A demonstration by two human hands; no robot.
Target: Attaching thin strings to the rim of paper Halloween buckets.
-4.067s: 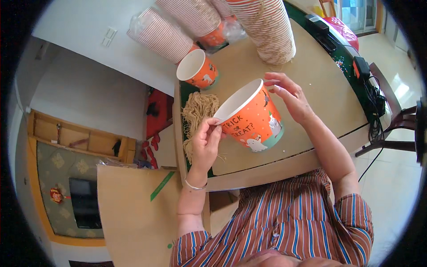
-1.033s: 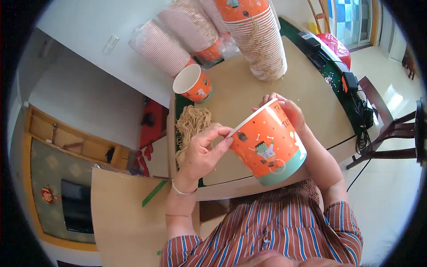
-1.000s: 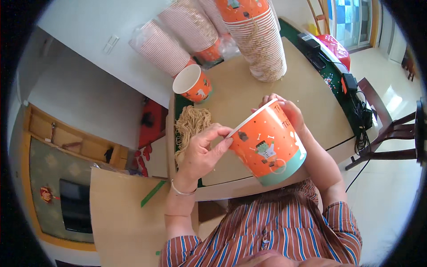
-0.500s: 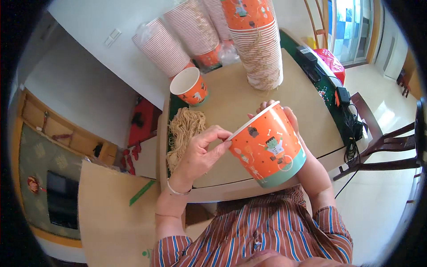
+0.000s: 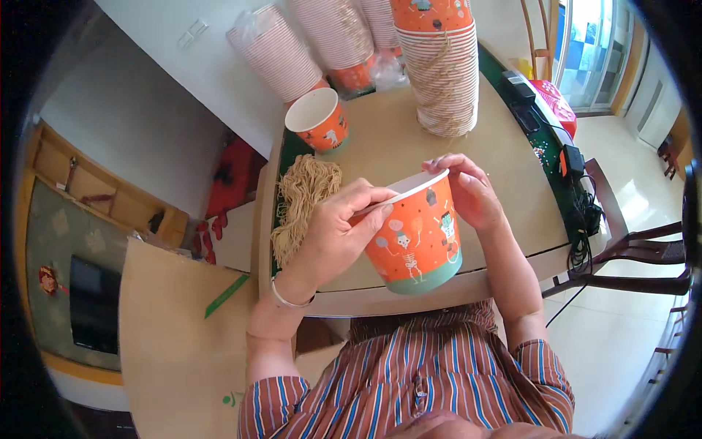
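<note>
An orange paper bucket [image 5: 428, 238] with a green base band and cartoon skeleton prints is tilted above the table's near edge. At its left rim my left hand [image 5: 340, 227] is closed, thumb outside and fingers toward the inside. My right hand [image 5: 472, 192] is at the right rim, thumb apart and bent fingertips over the far rim; whether they press on it is hard to see. Left of the bucket lies a bundle of cream strings [image 5: 306, 197]. A second orange bucket [image 5: 325, 132] stands behind the strings.
A tall stack of nested buckets [image 5: 444, 84] stands on the table [image 5: 373, 128]. More stacks in clear plastic [image 5: 274, 55] lean by the wall. Black adapters and cables [image 5: 578, 212] lie along the right edge, beside a dark chair [image 5: 651, 252]. A cardboard sheet [image 5: 175, 329] is at lower left.
The bucket has moved left and turned, bringing the skeleton print to the front. My right hand has come off its right side to the rim. The left hand keeps hold.
</note>
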